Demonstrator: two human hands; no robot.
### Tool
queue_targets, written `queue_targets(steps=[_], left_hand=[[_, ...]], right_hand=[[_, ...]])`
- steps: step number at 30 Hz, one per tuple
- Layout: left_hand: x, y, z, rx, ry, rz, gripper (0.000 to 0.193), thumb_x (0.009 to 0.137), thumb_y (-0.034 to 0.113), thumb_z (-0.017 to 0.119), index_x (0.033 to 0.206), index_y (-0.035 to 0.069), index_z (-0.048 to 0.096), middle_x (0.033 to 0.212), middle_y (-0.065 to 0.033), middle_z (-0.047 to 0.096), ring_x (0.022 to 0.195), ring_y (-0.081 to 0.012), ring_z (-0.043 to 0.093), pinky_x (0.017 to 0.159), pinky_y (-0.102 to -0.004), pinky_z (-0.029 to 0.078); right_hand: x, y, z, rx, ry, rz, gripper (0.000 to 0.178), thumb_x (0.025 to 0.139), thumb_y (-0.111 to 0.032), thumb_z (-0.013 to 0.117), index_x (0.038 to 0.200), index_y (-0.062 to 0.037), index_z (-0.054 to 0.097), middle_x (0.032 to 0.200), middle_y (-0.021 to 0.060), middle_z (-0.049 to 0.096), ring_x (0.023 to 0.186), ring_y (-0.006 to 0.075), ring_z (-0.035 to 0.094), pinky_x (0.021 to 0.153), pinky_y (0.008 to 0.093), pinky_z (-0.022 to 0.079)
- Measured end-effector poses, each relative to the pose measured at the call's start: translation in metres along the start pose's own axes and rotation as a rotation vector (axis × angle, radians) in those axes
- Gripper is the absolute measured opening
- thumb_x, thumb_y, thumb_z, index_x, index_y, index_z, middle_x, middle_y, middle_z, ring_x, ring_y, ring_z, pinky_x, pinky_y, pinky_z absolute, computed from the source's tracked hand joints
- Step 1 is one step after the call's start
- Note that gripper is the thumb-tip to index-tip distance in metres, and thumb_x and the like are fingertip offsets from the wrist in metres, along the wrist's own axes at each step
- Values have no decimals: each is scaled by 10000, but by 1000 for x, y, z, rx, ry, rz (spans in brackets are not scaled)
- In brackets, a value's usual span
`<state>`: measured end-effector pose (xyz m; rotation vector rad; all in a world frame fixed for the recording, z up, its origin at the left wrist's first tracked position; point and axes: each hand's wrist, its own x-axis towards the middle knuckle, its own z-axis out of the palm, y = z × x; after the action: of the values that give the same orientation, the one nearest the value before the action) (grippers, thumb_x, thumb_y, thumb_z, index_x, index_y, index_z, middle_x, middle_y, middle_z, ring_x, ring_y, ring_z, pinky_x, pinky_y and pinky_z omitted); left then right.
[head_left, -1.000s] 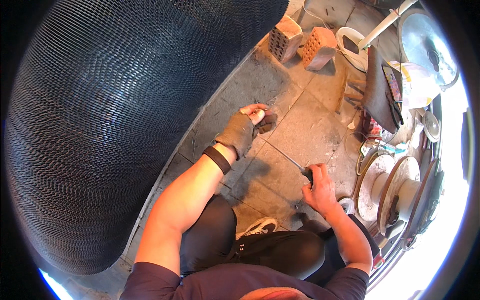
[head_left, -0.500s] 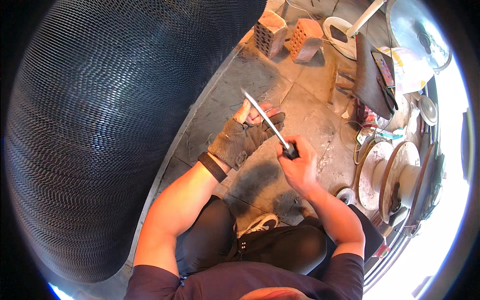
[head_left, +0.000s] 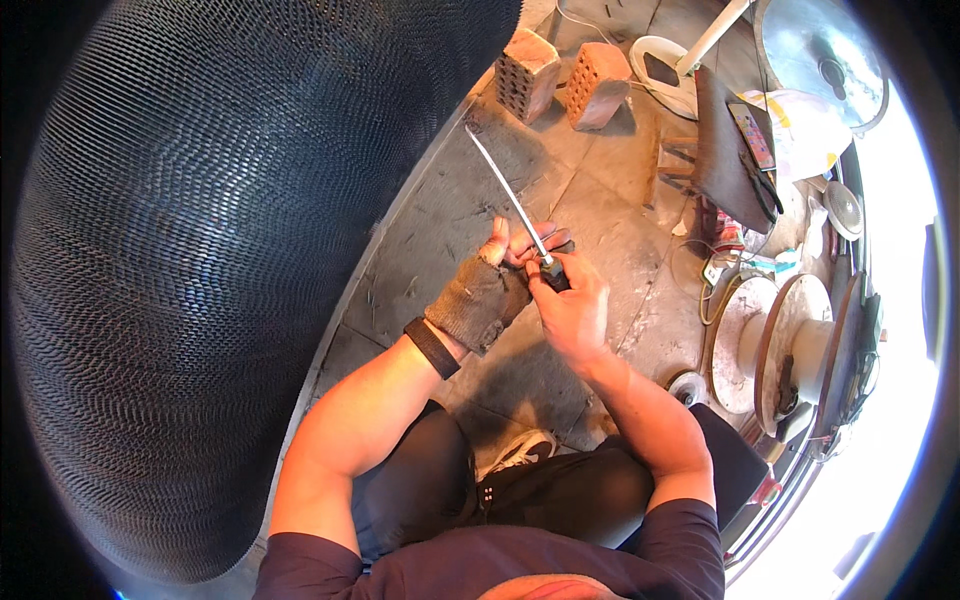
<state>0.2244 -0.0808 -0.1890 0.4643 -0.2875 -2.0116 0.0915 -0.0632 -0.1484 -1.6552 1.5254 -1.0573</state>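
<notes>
My right hand (head_left: pixel 577 315) is closed round the black handle (head_left: pixel 553 273) of a long, thin metal tool. Its bright shaft (head_left: pixel 507 193) slants up to the left and narrows to a point; I cannot tell its exact kind. My left hand (head_left: pixel 490 285) wears a worn brown fingerless glove, palm turned up, thumb and fingers apart. The shaft's lower end passes over the left fingers; whether it touches them I cannot tell. To the left bulges a large dark sheet of honeycomb-like mesh (head_left: pixel 220 260), near but apart from both hands.
Two perforated bricks (head_left: pixel 527 80) stand on the tiled floor (head_left: pixel 610 200) ahead. At the right are a low brown seat (head_left: pixel 730 150), a white round base with a pole (head_left: pixel 663 75), a plastic bag (head_left: pixel 808 135) and large spools (head_left: pixel 790 350). Loose cables lie by the spools.
My right hand has moved left and slightly up, bringing the tool's handle close to the left fingers. The shaft now reaches farther beyond the left hand, which has shifted slightly down.
</notes>
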Motion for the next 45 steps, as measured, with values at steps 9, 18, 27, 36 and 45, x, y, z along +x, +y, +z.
queue_targets(steps=[9,18,27,36,45], left_hand=[[0,-1,3,18,0,15,852,945,653,473,1458,-24,412,1460,-205,491,1354,-325,467,1183,-451,317],[1,1,-8,-97,127,-31,630,989,509,534,1333,-19,522,1293,-193,611,1194,-326,603,1036,-463,496],[-22,20,-3,102,328,41,238,961,281,670,1065,72,625,911,-26,642,870,-201,670,843,-384,583],[-26,25,0,132,255,2,288,960,215,654,1200,61,614,923,-41,681,918,-232,687,881,-423,568],[-42,37,-29,102,347,-87,303,960,183,630,1215,23,595,996,-112,681,881,-235,694,821,-398,589]], right_hand=[[2,1,3,-54,10,38,154,787,-135,719,876,-16,678,853,175,655,805,352,651,728,424,510],[-9,3,-7,6,-146,-37,169,779,-116,725,903,-23,659,805,147,642,752,274,633,703,375,498],[-9,13,-29,109,-232,407,226,847,-207,698,918,2,651,711,98,616,680,191,627,628,357,498],[176,-21,-77,201,322,87,338,908,-310,705,797,-2,622,623,34,599,519,100,507,485,303,412],[94,99,9,-369,-189,258,432,920,-435,632,983,-7,635,912,253,682,904,425,671,777,517,509]])
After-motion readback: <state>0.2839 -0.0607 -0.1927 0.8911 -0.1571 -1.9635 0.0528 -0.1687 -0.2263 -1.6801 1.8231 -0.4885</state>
